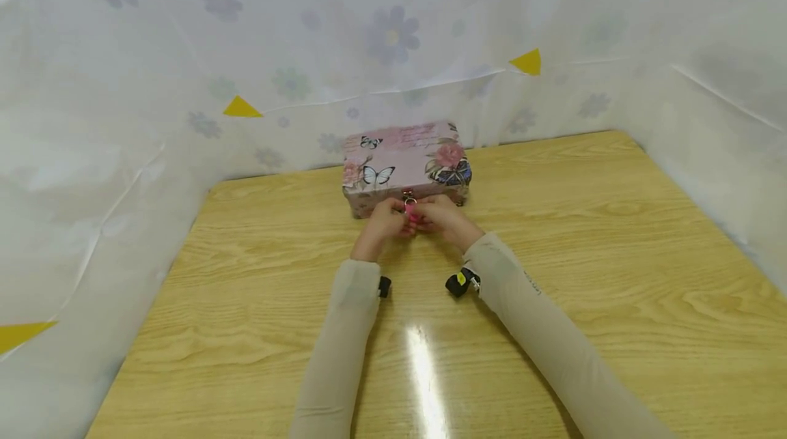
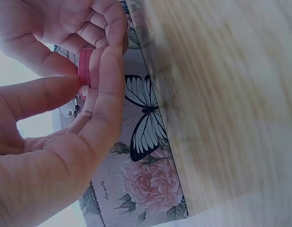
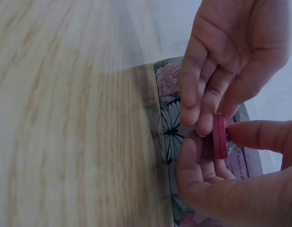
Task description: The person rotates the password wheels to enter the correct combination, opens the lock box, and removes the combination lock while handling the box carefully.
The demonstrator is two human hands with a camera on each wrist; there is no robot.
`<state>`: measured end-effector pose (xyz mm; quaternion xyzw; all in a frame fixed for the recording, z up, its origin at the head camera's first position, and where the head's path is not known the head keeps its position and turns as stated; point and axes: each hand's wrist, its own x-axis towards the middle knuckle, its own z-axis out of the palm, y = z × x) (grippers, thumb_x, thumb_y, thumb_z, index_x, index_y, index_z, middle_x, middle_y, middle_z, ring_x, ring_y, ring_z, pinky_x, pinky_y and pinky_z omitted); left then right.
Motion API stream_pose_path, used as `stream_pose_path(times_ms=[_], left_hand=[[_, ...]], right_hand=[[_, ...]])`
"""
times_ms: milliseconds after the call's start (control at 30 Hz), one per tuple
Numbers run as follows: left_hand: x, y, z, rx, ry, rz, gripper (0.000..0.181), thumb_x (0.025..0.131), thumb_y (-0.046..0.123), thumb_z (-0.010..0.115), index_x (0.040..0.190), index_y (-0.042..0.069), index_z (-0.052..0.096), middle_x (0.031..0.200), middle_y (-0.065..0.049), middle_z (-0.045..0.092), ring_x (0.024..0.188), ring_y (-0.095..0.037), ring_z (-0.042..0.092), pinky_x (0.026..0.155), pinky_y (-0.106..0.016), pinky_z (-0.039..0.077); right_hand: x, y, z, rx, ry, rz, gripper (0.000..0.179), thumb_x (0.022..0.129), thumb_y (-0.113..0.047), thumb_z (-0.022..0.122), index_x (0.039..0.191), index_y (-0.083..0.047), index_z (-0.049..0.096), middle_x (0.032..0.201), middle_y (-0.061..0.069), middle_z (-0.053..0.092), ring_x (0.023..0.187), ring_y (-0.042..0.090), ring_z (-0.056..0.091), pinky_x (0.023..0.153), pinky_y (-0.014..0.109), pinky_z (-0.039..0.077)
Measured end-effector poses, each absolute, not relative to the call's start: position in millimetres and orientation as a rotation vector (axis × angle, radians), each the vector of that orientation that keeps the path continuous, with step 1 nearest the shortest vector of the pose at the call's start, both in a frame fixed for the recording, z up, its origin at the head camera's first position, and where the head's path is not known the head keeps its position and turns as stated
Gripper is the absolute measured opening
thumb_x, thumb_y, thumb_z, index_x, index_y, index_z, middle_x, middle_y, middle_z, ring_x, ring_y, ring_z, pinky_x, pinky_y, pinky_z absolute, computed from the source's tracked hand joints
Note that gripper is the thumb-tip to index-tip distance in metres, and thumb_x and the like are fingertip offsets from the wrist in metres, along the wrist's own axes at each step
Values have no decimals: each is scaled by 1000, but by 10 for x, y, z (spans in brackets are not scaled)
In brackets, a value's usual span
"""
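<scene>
A pink box (image 1: 402, 156) printed with butterflies and roses stands at the back of the table, its lid down. At its front clasp (image 1: 408, 192) is a small pink-red padlock (image 1: 410, 211) with a metal shackle. My left hand (image 1: 384, 220) pinches the padlock from the left, thumb against its body in the left wrist view. From the right, my right hand (image 1: 447, 219) holds it too, the thumb (image 3: 254, 134) pressed to its face and the fingers curled behind. Both hands meet close in front of the box, partly hiding the padlock.
The wood-grain table (image 1: 258, 302) reaches back to a white flowered sheet (image 1: 344, 29), which also hangs at both sides. Yellow triangles (image 1: 242, 107) are stuck on the sheet. Black wrist cameras (image 1: 458, 284) hang under the sleeves.
</scene>
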<state>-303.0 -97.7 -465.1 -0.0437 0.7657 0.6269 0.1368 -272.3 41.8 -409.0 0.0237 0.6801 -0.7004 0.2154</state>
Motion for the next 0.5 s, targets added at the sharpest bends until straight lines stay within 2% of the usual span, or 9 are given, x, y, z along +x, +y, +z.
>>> stream_pose_path(times_ms=[33,67,200,267,333,433,500], left_hand=[[-2945,-959,-4515,-147,2229,1797,20,95,-6,50,115,-7,48,85,-26,65,70,-31,69,66,-38,60],[-2966,-976,-4559,-112,2226,1819,18,94,-6,50,112,-8,48,82,-25,65,67,-30,68,62,-36,60],[-2819,-971,-4364,-96,2218,1819,15,94,-5,52,109,-6,50,79,-23,66,66,-28,69,62,-35,60],[-2764,-951,-4295,-103,2236,1801,16,94,-5,51,110,-8,49,83,-26,66,66,-28,68,64,-36,60],[-2596,-892,-4018,-183,2265,1727,22,96,-5,48,118,-10,48,94,-31,64,71,-29,68,72,-41,60],[-2494,-863,-3857,-187,2282,1686,26,97,-5,45,122,-14,45,102,-37,61,71,-30,66,79,-44,58],[-2479,-876,-3838,-170,2276,1693,25,97,-5,46,120,-13,46,99,-34,62,70,-29,65,79,-42,58]], right_hand=[[-2725,416,-4084,66,1889,-1937,22,95,-3,53,111,12,56,72,-1,59,66,7,59,70,21,55],[-2727,414,-4081,65,1891,-1932,25,95,-3,52,114,14,54,73,0,59,66,7,58,70,21,55],[-2726,410,-4087,65,1905,-1921,32,96,-4,51,120,17,51,76,0,58,69,6,57,71,20,54],[-2728,411,-4095,58,1903,-1925,31,95,-3,50,120,17,51,77,1,57,69,6,57,70,20,54],[-2730,413,-4100,50,1900,-1931,29,95,-3,51,117,16,52,76,0,57,69,7,57,70,20,54],[-2735,422,-4103,31,1893,-1932,25,96,-3,51,114,14,53,74,0,58,69,7,58,71,21,54],[-2739,426,-4106,23,1889,-1932,23,96,-3,51,112,14,54,73,-1,59,68,7,58,72,22,55]])
